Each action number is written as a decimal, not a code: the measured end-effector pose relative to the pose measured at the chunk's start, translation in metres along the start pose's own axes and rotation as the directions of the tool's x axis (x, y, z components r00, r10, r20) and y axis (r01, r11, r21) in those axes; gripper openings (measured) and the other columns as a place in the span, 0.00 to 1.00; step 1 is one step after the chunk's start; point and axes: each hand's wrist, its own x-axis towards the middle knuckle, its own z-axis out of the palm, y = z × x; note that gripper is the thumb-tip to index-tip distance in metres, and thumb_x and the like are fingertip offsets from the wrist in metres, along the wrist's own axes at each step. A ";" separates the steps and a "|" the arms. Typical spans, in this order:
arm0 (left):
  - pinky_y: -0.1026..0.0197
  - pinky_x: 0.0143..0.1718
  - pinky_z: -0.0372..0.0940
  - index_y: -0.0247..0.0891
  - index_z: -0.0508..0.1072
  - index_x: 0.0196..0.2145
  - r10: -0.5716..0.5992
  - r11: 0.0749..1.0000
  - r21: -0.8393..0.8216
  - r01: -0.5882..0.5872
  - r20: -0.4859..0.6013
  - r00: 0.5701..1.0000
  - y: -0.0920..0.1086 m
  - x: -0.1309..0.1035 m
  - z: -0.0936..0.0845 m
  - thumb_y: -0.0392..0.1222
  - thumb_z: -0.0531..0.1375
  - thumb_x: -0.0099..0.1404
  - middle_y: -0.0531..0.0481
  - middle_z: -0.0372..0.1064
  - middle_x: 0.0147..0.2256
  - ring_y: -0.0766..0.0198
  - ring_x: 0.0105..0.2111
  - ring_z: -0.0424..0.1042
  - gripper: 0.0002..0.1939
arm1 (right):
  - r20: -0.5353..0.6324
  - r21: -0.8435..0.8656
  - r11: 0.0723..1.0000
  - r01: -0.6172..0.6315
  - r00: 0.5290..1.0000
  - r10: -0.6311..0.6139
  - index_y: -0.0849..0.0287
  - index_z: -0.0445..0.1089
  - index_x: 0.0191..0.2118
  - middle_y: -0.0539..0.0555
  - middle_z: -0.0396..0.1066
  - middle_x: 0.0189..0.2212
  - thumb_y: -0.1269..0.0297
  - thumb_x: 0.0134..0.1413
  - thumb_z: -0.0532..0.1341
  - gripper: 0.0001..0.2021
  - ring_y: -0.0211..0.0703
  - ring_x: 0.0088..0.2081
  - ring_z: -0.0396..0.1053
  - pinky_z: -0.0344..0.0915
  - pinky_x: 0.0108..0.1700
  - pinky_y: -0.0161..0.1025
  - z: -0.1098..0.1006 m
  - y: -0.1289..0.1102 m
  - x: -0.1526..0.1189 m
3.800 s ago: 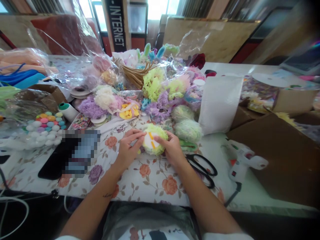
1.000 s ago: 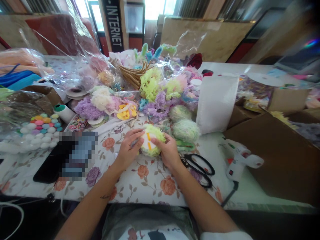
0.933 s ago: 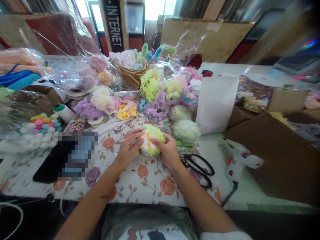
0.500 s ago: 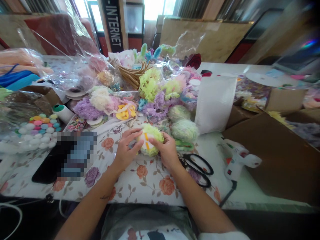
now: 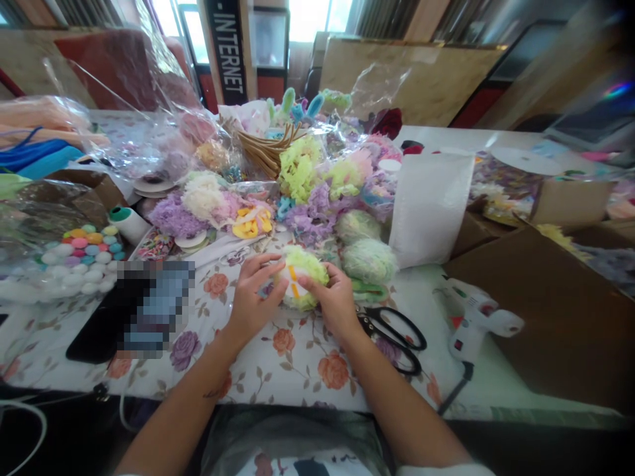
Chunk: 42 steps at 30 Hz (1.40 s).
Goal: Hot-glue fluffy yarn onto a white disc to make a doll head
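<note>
Between my two hands is a small rounded white piece (image 5: 294,283) edged with lime-green ruffled trim (image 5: 313,266), with a yellow strip lying across its white face. My left hand (image 5: 258,291) holds it from the left, fingertips along the top edge and thumb on the front. From the right, my right hand (image 5: 335,294) grips it with the thumb pressed on the white face near the yellow strip. Its back side is hidden. Black-handled scissors (image 5: 397,334) lie just right of my right hand, their blades partly covered.
Behind my hands are pale green yarn balls (image 5: 370,258), lilac ruffles (image 5: 312,218) and yellow ribbon (image 5: 252,221). A white glue gun (image 5: 469,324) stands at the right before a brown cardboard box (image 5: 546,317). A dark phone (image 5: 96,324) and colourful pompoms (image 5: 86,254) lie left.
The whole view has shifted slightly. Both hands keep nearly the same hold on the white piece, and nothing has been put down or picked up.
</note>
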 end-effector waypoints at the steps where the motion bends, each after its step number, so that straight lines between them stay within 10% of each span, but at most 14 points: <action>1: 0.49 0.51 0.67 0.43 0.78 0.42 -0.002 1.000 0.002 0.002 -0.009 1.000 0.001 0.000 -0.001 0.40 0.61 0.64 0.44 0.73 0.47 0.55 0.49 0.70 0.09 | 0.001 -0.005 1.000 0.002 1.000 -0.002 0.55 0.72 0.32 0.47 0.76 0.28 0.59 0.32 0.76 0.18 0.42 0.27 0.72 0.70 0.31 0.38 0.000 0.000 0.000; 15: 0.46 0.57 0.60 0.42 0.74 0.41 -0.070 0.998 0.009 0.069 0.080 0.994 -0.003 -0.002 0.001 0.41 0.62 0.63 0.44 0.72 0.49 0.54 0.52 0.68 0.08 | -0.003 -0.086 0.996 0.025 1.000 -0.025 0.56 0.72 0.30 0.46 0.73 0.25 0.57 0.32 0.76 0.17 0.40 0.25 0.69 0.67 0.29 0.37 -0.005 0.004 0.002; 42: 0.52 0.46 0.67 0.39 0.77 0.32 0.038 0.999 0.036 -0.034 -0.117 0.992 -0.002 -0.003 -0.002 0.37 0.59 0.64 0.45 0.74 0.43 0.57 0.46 0.71 0.06 | 0.053 -0.111 0.993 0.027 0.998 -0.022 0.57 0.71 0.29 0.47 0.73 0.25 0.57 0.33 0.76 0.18 0.39 0.26 0.69 0.67 0.30 0.36 0.000 0.004 -0.003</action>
